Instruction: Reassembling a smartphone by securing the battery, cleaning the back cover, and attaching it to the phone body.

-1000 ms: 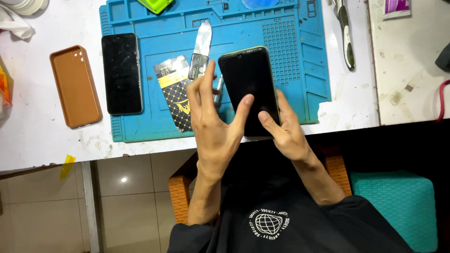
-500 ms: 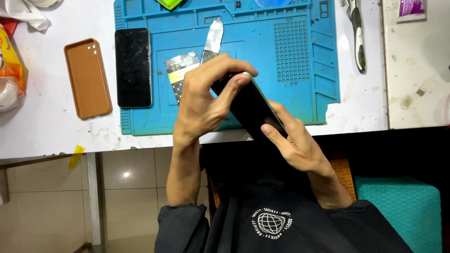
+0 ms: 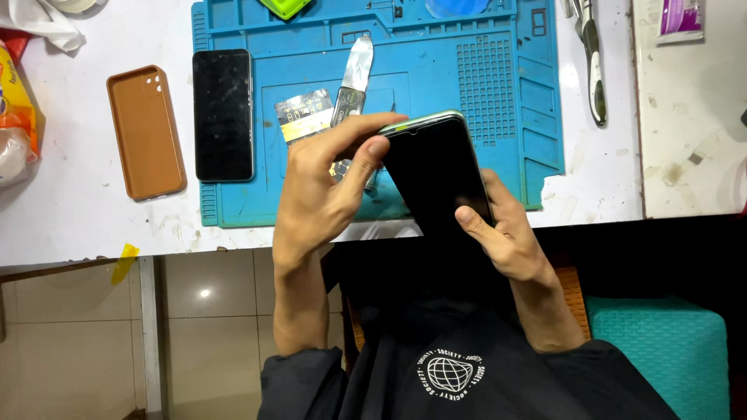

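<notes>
- The orange-brown phone case [image 3: 146, 132] lay flat on the white bench top [image 3: 78, 210], well to the left of the left hand and apart from everything the hands touched.
- A second black phone [image 3: 223, 114] lay screen up on the left margin of the blue work mat [image 3: 498, 117], between the case and the left hand, its long axis running away from the person.
- The left hand [image 3: 323, 194] was raised above the mat's near edge. Its thumb and forefinger were closed in a pinch on the upper left corner of the held phone [image 3: 436, 175]; the other fingers were curled beneath.
- A small printed card [image 3: 303, 115] and a silver foil strip [image 3: 354, 82] lay on the mat just beyond the left hand, partly hidden by its fingers.
- The held phone stood between the two hands, dark screen towards the camera. Its long axis ran from the upper left, at the left hand's fingertips, down to the lower right into the right palm.
- The right hand [image 3: 506, 233] cradled the phone's lower end, fingers wrapped behind it and the thumb laid on the lower right of the glass. It carried the weight; the left hand only gripped the far corner.
- Metal tweezers [image 3: 593, 70] lay beyond and to the right of the right hand, off the mat, well apart.
</notes>
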